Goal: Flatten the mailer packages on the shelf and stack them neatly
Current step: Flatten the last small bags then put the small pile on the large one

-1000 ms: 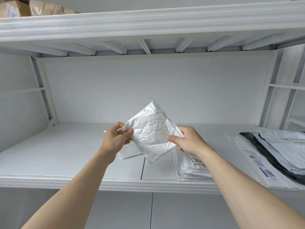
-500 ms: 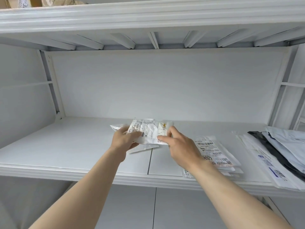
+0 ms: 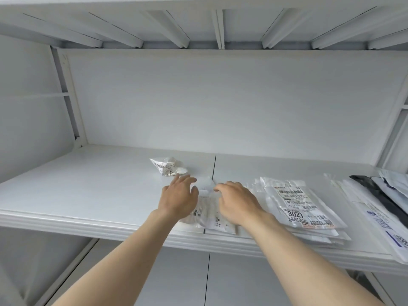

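A white crinkled mailer (image 3: pixel 208 208) lies flat on the white shelf (image 3: pixel 88 191) near its front edge. My left hand (image 3: pixel 180 198) presses on its left side with fingers spread. My right hand (image 3: pixel 237 202) rests on its right side, fingers loosely bent, and covers part of it. A small crumpled mailer (image 3: pixel 169 166) with a printed label sits further back on the shelf, just beyond my left fingertips. To the right lies a stack of flat clear and white mailers (image 3: pixel 302 206) with a label reading 3021 on top.
At the far right a second pile of larger white, grey and black mailers (image 3: pixel 379 204) overhangs the shelf's front edge. The shelf's left half is bare. An upper shelf with ribs runs overhead.
The mailer I held up in both hands has come down onto the shelf, label side up. Both hands have let go of its edges and now lie on top of it.
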`<control>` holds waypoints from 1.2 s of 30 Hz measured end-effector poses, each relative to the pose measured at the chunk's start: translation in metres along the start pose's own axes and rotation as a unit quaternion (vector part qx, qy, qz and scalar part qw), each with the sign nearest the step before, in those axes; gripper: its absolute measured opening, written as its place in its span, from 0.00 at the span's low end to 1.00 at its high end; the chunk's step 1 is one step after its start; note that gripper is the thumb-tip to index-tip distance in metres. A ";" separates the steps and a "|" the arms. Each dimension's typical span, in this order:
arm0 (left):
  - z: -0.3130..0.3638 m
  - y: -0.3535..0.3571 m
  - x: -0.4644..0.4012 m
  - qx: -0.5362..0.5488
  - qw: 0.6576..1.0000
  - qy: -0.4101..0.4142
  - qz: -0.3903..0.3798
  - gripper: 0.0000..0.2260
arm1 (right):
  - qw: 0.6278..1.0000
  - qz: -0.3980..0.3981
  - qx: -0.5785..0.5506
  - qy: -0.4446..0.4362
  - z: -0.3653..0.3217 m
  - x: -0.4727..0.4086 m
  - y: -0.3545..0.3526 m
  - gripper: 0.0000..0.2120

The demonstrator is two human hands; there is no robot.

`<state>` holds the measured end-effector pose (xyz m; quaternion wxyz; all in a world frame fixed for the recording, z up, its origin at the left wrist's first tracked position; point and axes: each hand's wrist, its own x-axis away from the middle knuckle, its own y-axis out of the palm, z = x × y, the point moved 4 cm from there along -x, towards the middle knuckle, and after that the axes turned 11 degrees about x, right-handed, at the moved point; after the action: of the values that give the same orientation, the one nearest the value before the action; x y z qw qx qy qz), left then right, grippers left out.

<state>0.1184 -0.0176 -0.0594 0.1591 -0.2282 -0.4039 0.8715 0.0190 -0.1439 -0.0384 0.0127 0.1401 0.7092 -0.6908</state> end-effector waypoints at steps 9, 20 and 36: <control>-0.012 0.058 0.005 -0.075 0.986 0.035 -0.142 0.27 | 1.000 -0.004 -0.017 0.014 -0.016 -0.043 0.070 0.17; -0.016 0.066 0.000 -0.112 0.975 -0.012 -0.191 0.24 | 0.996 -0.091 -0.014 0.006 -0.006 -0.045 0.090 0.25; -0.002 0.058 0.000 -0.215 0.972 0.004 -0.096 0.19 | 0.997 0.045 0.055 0.026 0.031 -0.016 -0.011 0.17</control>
<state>0.1138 -0.0524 -0.1060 0.1910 -0.2210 -0.6011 0.7439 0.0267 -0.1770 -0.0259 0.0178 0.1904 0.6634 -0.7234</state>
